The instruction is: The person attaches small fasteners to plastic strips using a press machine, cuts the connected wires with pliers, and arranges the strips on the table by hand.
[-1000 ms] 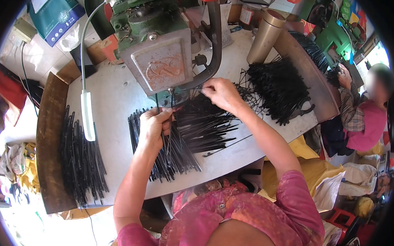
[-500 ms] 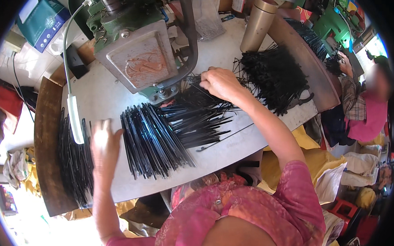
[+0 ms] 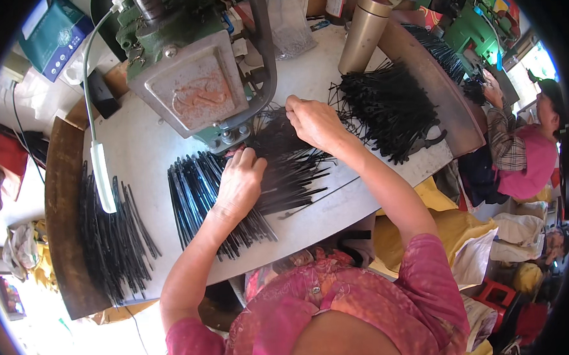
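My left hand [image 3: 241, 182] is closed, its fingertips pinched together just below the head of a green press [image 3: 195, 92]. It hovers over the edge of a row of long, thin black strips [image 3: 190, 194]. To its right, my right hand [image 3: 317, 124] is also closed in a pinch, above a layer of thinner dark strips [image 3: 294, 183]. Whatever either hand holds is too small or hidden to make out. Beside my right hand lies a thick heap of black strips with bunched ends [image 3: 389, 112]. Another black bundle [image 3: 113, 248] lies along the table's left side.
A raised wooden rim [image 3: 70, 218] borders the pale tabletop [image 3: 168, 278] on the left. A white-tipped lamp on a bent stalk [image 3: 103, 179] hangs over the left bundle. Behind stand a gold flask [image 3: 364, 34] and a plastic bag [image 3: 291, 31]. A co-worker [image 3: 528, 160] sits at right.
My left hand has moved right, from beside the left bundle to below the press head, and its fingers have closed. Several strips of that bundle now lie fanned out. My right hand has barely shifted.
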A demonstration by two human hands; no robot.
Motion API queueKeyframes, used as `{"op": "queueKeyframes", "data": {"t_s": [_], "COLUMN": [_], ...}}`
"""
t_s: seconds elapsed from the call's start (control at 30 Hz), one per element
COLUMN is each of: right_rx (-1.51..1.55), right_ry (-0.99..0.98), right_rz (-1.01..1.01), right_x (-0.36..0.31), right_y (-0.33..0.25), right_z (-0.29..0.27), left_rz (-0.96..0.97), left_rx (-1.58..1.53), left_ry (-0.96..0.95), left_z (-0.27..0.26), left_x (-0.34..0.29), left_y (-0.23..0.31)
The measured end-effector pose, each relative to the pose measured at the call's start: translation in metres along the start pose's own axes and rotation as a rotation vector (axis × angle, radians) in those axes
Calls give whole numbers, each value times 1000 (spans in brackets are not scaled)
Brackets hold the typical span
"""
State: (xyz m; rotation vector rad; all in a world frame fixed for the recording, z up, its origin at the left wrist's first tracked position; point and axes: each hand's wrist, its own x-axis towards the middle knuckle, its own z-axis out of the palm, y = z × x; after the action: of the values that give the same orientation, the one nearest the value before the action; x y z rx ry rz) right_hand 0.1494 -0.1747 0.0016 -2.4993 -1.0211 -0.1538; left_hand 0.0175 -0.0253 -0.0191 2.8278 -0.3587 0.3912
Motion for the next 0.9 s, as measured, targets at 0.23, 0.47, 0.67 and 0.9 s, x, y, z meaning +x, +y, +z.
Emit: {"op": "queueKeyframes", "data": {"t_s": [0.23, 0.47, 0.67, 0.9], "right_rx": [520, 908, 1175, 1426], "right_ry": [-25, -228, -382, -308], "right_rz": [-8, 134, 262, 353], "right_x": [2, 2, -3, 3], "right_y": [5, -16, -33, -40], "right_z": [7, 2, 0, 23], "left_rz": [-76, -346, -670, -747], "left_rx": [-307, -719, -917, -672], "left_ry": [258, 206, 101, 241], "left_z": [-13, -25, -33, -31], "left_x": [3, 2, -6, -12], "left_y": [5, 5, -12, -34]}}
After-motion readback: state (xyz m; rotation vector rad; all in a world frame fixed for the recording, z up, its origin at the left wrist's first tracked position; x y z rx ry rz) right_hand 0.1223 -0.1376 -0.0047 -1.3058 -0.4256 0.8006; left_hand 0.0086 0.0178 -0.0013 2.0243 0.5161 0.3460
